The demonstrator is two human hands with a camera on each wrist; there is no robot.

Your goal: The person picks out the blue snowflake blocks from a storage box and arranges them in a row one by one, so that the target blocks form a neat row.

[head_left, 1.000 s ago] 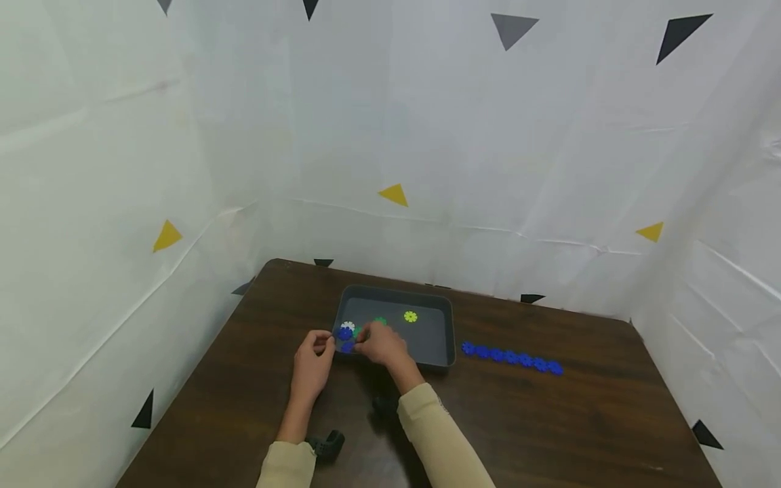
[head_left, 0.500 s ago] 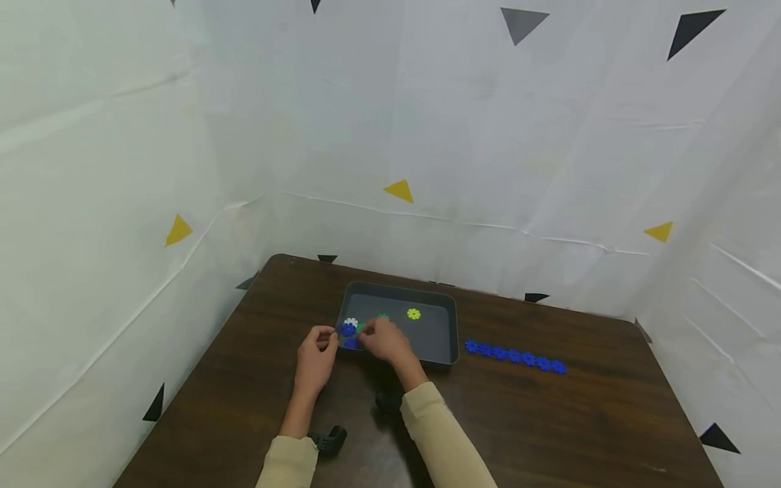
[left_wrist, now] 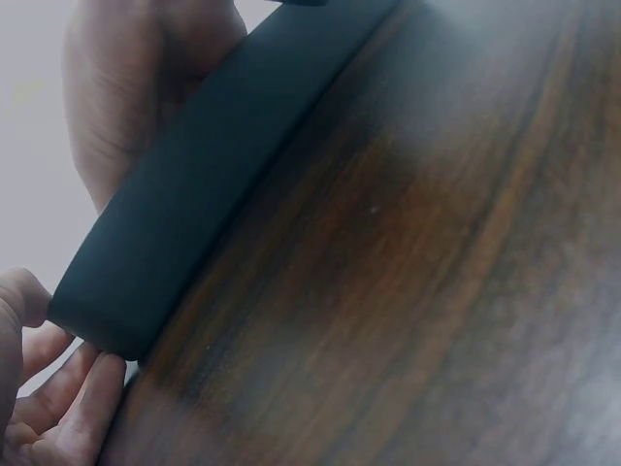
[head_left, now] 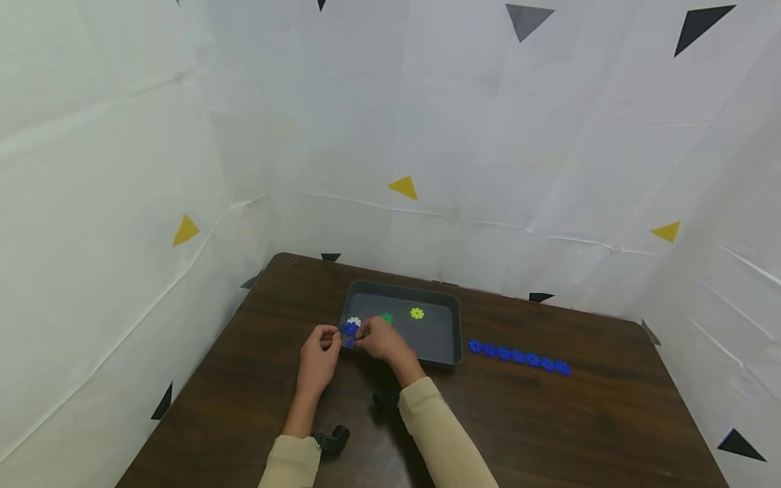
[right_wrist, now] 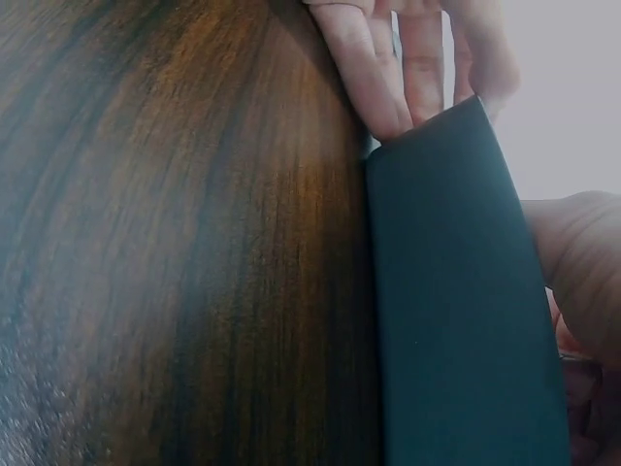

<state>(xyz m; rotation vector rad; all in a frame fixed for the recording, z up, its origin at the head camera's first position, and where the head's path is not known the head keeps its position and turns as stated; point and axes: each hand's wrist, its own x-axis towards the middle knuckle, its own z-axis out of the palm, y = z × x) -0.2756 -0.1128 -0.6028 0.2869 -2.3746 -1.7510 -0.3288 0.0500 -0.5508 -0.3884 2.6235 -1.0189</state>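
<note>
A dark grey tray [head_left: 427, 339] stands on the table, holding small flower-shaped plastic discs. My left hand [head_left: 318, 362] is at its front left corner; in the left wrist view the thumb meets the rim and the fingers [left_wrist: 82, 393] lie against the outer wall. Over the front wall reaches my right hand [head_left: 381, 339], thumb and fingertips drawn together at the edge of a blue disc [head_left: 350, 343] that looks tilted. Just behind it, another blue disc [head_left: 350, 329] overlaps a white disc [head_left: 354, 320]. The tray wall hides the discs in both wrist views.
A green disc [head_left: 387, 317] and a yellow disc [head_left: 417, 313] lie farther back in the tray. A bit of red [head_left: 413, 352] shows beside my right wrist. Right of the tray, several blue discs [head_left: 518, 356] form a row on the brown wooden table [head_left: 549, 420]. White sheeting [head_left: 464, 135] surrounds the table.
My right fingertips have shifted slightly left toward the tray corner, and the blue disc by them has tilted. The green disc near them is now hidden. My left hand stays at the corner.
</note>
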